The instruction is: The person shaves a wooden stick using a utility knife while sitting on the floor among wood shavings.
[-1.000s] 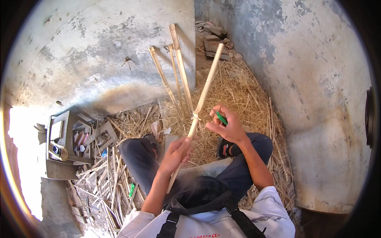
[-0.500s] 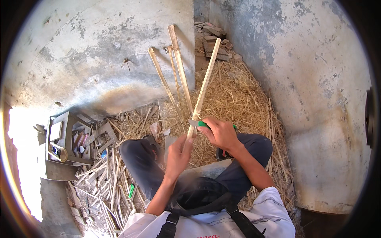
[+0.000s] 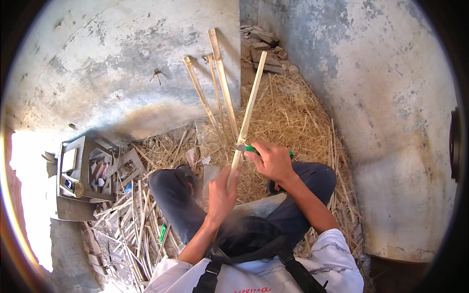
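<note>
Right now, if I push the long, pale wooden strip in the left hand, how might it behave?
The long, pale wooden strip is probably stiff: its far part extends straight, seemingly unsupported. It may be weaker beside the green-handled knife, where the wood looks frayed.

Straw covers the floor. Bricks lie piled at its far edge, pale strips near its left edge.

Left hand grips a pale split stick, its far end pointing between twelve and one o'clock. Right hand holds a green-handled knife, blade against the stick. From view centre: three sticks lean between eleven and twelve; bricks, between twelve and one; wooden stand, between eight and nine; small green object, between seven and eight.
</note>
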Demonstrator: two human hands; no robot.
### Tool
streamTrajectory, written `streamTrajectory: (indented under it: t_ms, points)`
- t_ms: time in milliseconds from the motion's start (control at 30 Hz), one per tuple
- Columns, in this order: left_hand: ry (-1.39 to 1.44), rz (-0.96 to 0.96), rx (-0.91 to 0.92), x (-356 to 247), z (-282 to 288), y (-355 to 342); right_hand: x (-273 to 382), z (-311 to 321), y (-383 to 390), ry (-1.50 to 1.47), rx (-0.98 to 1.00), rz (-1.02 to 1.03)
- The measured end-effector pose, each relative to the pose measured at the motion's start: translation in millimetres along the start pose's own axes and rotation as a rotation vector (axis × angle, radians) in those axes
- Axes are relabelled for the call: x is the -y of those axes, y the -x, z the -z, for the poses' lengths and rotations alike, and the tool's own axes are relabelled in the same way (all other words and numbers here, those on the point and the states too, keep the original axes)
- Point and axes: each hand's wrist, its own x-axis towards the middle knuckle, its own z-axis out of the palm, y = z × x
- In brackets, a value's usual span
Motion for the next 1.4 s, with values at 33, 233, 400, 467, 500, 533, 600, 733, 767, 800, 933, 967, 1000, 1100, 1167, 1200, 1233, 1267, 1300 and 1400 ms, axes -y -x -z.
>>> streamTrajectory:
  t_ms: [33,233,400,467,500,533,600,733,767,800,933,967,1000,1100,1167,1200,1233,1267,1300,1400]
  points:
    - [-0.007,0.009,0.003,0.4,2.1,1.3,0.1,-0.9,-1.1,-0.008,-0.005,0.007]
    - [0.263,0.186,0.172,2.9,13.9,3.5,-3.3,-0.5,-3.6,-0.121,0.117,-0.069]
    - [0.588,0.374,0.301,11.6,23.0,1.5,-21.1,0.5,-12.1,-0.39,0.483,-0.303]
    - [0.504,0.33,0.244,11.2,24.1,1.8,-14.2,1.2,-5.4,-0.42,0.537,-0.33]
    - [0.464,0.309,0.216,10.8,23.5,1.9,-14.2,-0.7,-3.9,-0.406,0.469,-0.263]
    - [0.439,0.301,0.181,11.0,22.8,0.1,-14.9,-4.2,-2.8,-0.392,0.401,-0.197]
    - [0.385,0.284,0.12,11.7,22.1,-6.7,-13.4,-8.7,-0.9,-0.356,0.293,-0.105]
    - [0.344,0.253,0.088,-0.7,22.0,-6.4,-7.0,-9.1,-0.2,-0.288,0.167,-0.027]
    - [0.33,0.244,0.083,-1.1,20.9,-5.3,-5.0,-8.3,-0.2,-0.278,0.141,-0.017]
    - [0.316,0.234,0.079,-1.6,20.1,-4.4,-4.5,-8.5,-0.5,-0.282,0.137,-0.018]
    - [0.247,0.203,0.038,-10.0,18.6,-2.7,-6.3,-10.6,1.8,-0.306,0.096,-0.015]
    - [0.233,0.171,0.02,-13.1,17.7,-2.5,-6.1,-10.6,1.4,-0.314,0.08,-0.007]
    - [0.218,0.138,0.002,-15.7,17.6,-2.2,-5.2,-9.0,0.9,-0.306,0.087,-0.002]
    - [0.189,0.157,0.035,-19.7,21.0,-0.8,-0.4,-1.6,-0.5,-0.279,0.097,0.008]
    - [0.211,0.17,0.035,-24.8,22.3,0.0,2.0,0.2,0.1,-0.26,0.09,0.006]
    - [0.222,0.177,0.036,-25.9,22.5,0.4,3.0,0.2,0.1,-0.264,0.085,-0.002]
    - [0.216,0.176,0.035,-24.4,21.9,0.7,4.0,-0.2,-0.3,-0.267,0.079,-0.011]
    - [0.211,0.174,0.032,-22.6,21.2,0.4,4.8,-0.1,-1.2,-0.27,0.072,-0.018]
    - [0.206,0.172,0.03,-21.7,20.7,0.2,4.7,-0.7,-1.3,-0.267,0.057,-0.009]
    - [0.208,0.179,0.026,-21.7,20.4,0.7,4.7,-2.2,-2.1,-0.248,0.029,-0.005]
